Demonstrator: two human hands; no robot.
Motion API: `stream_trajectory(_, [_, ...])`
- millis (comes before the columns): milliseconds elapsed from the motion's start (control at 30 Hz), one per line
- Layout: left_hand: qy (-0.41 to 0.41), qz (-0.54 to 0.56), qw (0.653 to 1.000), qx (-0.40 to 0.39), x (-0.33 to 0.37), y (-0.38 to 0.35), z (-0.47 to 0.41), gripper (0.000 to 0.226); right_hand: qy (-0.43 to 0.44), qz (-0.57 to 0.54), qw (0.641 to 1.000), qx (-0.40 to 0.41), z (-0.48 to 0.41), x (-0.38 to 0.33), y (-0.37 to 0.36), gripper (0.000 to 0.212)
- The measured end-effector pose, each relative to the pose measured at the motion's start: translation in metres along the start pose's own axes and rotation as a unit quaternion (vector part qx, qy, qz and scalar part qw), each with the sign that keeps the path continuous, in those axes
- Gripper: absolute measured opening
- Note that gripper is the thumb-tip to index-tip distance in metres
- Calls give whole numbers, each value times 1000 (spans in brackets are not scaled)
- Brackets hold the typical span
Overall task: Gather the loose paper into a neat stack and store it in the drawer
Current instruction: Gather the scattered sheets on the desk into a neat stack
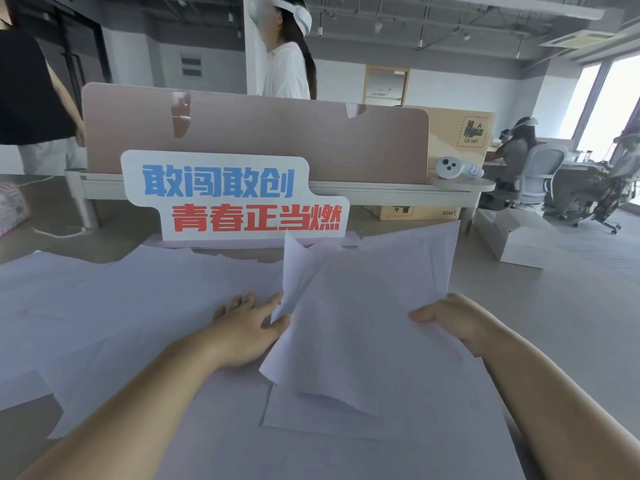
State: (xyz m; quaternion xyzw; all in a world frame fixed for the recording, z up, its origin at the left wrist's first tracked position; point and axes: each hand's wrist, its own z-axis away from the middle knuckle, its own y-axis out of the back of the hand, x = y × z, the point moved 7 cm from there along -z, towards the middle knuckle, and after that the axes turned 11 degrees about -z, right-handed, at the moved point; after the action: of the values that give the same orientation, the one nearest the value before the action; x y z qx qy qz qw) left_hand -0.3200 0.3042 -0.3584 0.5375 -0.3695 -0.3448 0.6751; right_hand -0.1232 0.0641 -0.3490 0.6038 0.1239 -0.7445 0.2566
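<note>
Several white paper sheets are lifted as a loose, uneven bundle [360, 306] above the desk. My right hand [450, 320] grips the bundle's right edge, thumb on top. My left hand [249, 323] pinches the bundle's left edge between thumb and forefinger, its other fingers spread over the sheets below. More loose sheets [121, 299] lie flat and overlapping across the desk to the left and beneath the bundle [329, 427]. No drawer is in view.
A white sign with blue and red characters [235, 195] stands at the desk's back edge before a pink divider [277, 140]. A white box [516, 237] sits at the right. People stand and sit behind the divider.
</note>
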Motion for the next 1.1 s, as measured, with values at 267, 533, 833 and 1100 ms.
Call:
stream_trajectory(267, [-80, 25, 994, -76, -5, 6, 15, 151, 9, -123, 992, 24, 7, -6, 18, 16])
stream_trajectory(533, [41, 134, 985, 104, -36, 19, 2, 73, 49, -144, 985, 84, 26, -5, 13, 33])
stream_trajectory(833, [160, 116, 963, 181, -50, 23, 10, 49, 85, -223, 966, 102, 60, -17, 15, 19])
stream_trajectory(1100, [192, 27, 968, 157, -53, 22, 21, 59, 14, -215, 974, 66, 91, 22, 25, 38])
